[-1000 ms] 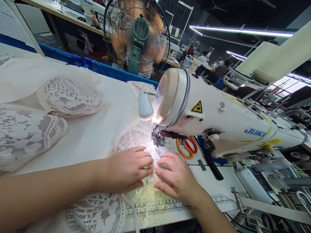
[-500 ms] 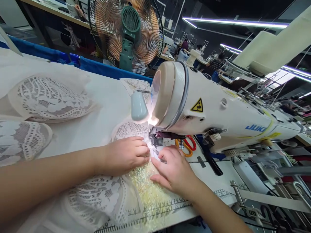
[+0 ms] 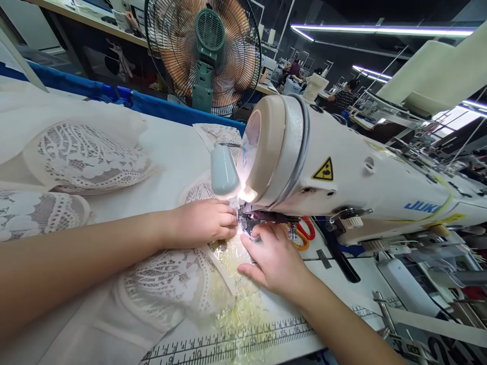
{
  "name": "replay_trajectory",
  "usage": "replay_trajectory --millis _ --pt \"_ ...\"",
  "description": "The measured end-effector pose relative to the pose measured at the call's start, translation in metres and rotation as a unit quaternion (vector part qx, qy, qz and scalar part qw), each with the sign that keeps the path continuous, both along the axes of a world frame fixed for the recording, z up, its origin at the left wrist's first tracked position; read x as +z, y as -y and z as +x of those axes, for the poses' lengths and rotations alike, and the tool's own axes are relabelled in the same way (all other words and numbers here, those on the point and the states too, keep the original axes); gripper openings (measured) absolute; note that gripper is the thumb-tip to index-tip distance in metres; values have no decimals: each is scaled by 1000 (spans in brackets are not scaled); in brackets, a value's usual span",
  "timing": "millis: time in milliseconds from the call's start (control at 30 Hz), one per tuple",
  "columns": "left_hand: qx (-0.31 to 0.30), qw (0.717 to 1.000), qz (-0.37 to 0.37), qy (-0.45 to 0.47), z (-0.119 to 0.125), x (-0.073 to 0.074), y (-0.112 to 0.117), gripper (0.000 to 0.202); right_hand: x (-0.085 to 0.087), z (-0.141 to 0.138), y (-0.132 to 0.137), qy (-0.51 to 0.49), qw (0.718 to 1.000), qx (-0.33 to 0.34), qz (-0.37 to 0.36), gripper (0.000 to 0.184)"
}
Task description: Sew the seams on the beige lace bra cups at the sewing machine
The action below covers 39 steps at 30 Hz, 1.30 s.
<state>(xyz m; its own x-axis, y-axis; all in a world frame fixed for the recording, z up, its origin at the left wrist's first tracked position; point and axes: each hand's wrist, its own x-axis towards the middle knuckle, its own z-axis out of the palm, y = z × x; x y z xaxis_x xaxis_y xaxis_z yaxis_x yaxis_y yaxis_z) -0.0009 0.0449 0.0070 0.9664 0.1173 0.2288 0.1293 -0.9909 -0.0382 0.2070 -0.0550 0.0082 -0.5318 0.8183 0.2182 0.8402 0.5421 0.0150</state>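
My left hand (image 3: pixel 203 223) presses down on a white lace piece (image 3: pixel 200 192) just left of the needle area, its fingers curled and close together on the cloth edge. To the right of the presser foot (image 3: pixel 245 223), my right hand (image 3: pixel 276 261) rests low on the machine bed, thumb and forefinger apart; what lies under its fingertips is partly hidden. The white sewing machine (image 3: pixel 342 167) reaches over both hands, and its lamp lights the needle spot. More lace fabric (image 3: pixel 167 279) trails toward me, below my left forearm, over a shiny yellowish film (image 3: pixel 243 309).
Lace cups (image 3: pixel 95 154) lie on the table at left. Orange-handled scissors (image 3: pixel 303 241) sit behind my right hand. A pale blue lamp shade (image 3: pixel 223 171) hangs beside the machine head. A printed ruler (image 3: pixel 266 334) runs along the front edge. A large fan (image 3: pixel 210 38) stands behind.
My left hand has shifted slightly forward with the lace toward the needle. The lace below my left forearm has slid forward and right. The view has tilted a little.
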Motion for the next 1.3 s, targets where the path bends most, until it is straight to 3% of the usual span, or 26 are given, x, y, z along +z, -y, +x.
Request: replay_trajectory --millis 167,367,467,600,767,867,967,1033,1067,1100,1200,1300 --pt "46 996 -78 -9 1 0 -10 28 0 2 2 -13 1000 0 -4 47" --pt "122 985 -122 -5 -1 -9 -25 26 -2 3 3 -10 1000 -3 -20 48" --pt "146 981 -125 10 -3 -7 -30 25 0 3 4 -15 1000 0 -18 46" --pt "115 989 -88 39 -6 12 -10 22 8 6 19 -64 998 14 -20 31" --pt "110 984 -121 -68 -5 29 29 7 7 6 54 -234 972 20 -12 9" --pt "146 953 -264 -36 -3 34 33 14 -3 -6 71 -294 956 -3 -19 21" --pt "191 866 -460 43 -3 43 29 24 -11 -29 78 -315 948 22 -48 48" --pt "227 814 -526 92 -3 46 29 27 -13 -45 75 -335 938 57 -71 50" --pt "248 804 -529 111 -3 46 30 28 -13 -52 72 -350 931 64 -77 45" --pt "272 812 -502 124 -3 44 31 29 -13 -56 69 -365 926 60 -79 40" --pt "339 868 -346 113 -3 31 40 28 -9 -54 60 -405 911 -10 -77 28" --pt "357 901 -235 72 -3 13 52 8 -6 -40 57 -393 911 -82 -95 23"
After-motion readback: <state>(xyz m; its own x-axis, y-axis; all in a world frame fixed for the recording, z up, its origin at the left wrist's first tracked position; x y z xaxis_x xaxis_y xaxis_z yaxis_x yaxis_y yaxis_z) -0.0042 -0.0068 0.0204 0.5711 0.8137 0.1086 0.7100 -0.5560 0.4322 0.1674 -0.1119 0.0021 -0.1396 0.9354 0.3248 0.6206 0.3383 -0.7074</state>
